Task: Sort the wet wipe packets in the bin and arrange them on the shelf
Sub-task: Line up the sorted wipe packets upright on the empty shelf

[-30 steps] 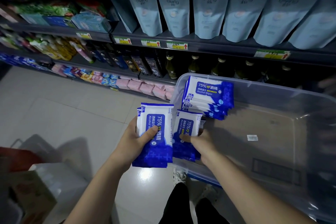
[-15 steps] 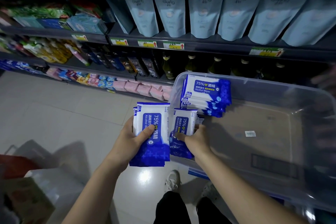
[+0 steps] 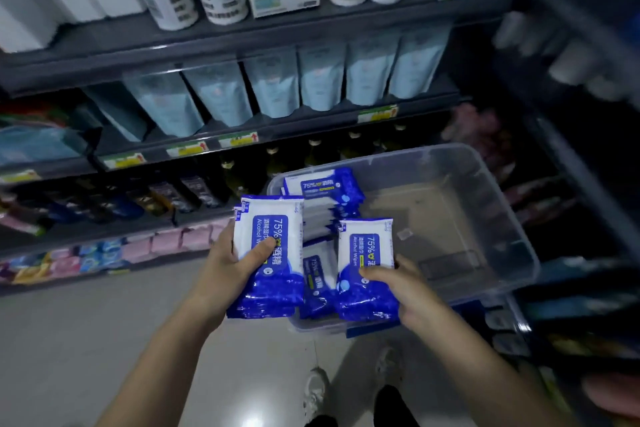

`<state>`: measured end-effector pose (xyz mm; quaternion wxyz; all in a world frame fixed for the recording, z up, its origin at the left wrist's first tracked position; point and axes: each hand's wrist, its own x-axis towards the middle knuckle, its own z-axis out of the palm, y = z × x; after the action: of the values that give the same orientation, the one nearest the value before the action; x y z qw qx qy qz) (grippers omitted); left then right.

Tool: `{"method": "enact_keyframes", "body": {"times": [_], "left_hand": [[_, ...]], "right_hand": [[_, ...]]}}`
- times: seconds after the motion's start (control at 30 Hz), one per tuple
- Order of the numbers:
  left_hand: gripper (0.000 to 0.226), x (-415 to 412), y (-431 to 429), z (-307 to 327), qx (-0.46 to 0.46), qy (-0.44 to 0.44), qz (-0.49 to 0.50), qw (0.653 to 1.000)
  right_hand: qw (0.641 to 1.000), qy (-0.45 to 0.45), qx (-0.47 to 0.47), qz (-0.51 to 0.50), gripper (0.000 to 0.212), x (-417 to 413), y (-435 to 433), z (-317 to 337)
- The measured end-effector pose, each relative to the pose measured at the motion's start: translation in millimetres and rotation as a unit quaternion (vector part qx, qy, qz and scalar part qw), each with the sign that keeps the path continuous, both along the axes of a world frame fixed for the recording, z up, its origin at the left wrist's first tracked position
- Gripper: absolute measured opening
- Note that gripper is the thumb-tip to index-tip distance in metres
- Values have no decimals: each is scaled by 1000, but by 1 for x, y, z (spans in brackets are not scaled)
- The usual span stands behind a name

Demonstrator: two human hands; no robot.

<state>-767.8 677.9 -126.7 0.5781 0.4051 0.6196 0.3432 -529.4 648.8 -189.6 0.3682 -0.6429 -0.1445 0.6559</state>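
On the left side, far from you, the shelf (image 3: 104, 62) is packed with goods, so a free spot is hard to see. Near you, your left hand (image 3: 235, 263) is just outside the bin. Its fingers and thumb are curled round a stack of wipe packets (image 3: 273, 253), with the thumb pressed on the top one. The stack looks thick and the wrappers look slippery. I think the bottom ones could slide out and drop on the floor (image 3: 86, 340) if you tip the stack or loosen your hold.

Next, in the near left corner of the bin, loose packets (image 3: 317, 281) stand on edge. A pile (image 3: 325, 187) lies in the far left corner.

Your right hand (image 3: 408, 288) is over the near edge of the bin (image 3: 512, 211). It grips one packet (image 3: 367, 267), thumb on the front, fingers behind. If you push this packet onto the stack too fast, you could knock the stack loose. If you lean on the bin's near edge, it might tip. I cannot tell what it sits on.
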Motion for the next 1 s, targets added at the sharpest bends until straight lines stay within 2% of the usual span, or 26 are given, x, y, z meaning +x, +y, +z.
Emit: {"method": "enact_keyframes", "body": {"times": [0.17,0.27,0.4,0.5,0.57,0.67,0.83,1.0], "left_hand": [[38,68,5,21,96,46,-157,982],[43,123,-5,35,153,54,-247,955],[41,199,-37,53,222,48,-346,910],[43,263,-83,71,278,45,-391,876],[60,308,-124,85,307,35,-425,851],[73,373,-187,101,337,16,-471,815],[61,481,-311,130,360,-39,-532,766],[80,558,-402,149,362,-72,-597,712]], "right_hand": [[993,-7,59,-100,38,53,-55,44],[981,-34,92,-170,35,88,-95,69],[950,-80,120,-276,45,139,-168,97],[917,-93,146,-360,43,178,-239,117],[890,-96,171,-411,40,205,-291,130],[850,-107,199,-475,38,242,-368,148],[793,-158,220,-546,39,300,-507,179],[720,-183,227,-629,38,343,-611,197]]}}
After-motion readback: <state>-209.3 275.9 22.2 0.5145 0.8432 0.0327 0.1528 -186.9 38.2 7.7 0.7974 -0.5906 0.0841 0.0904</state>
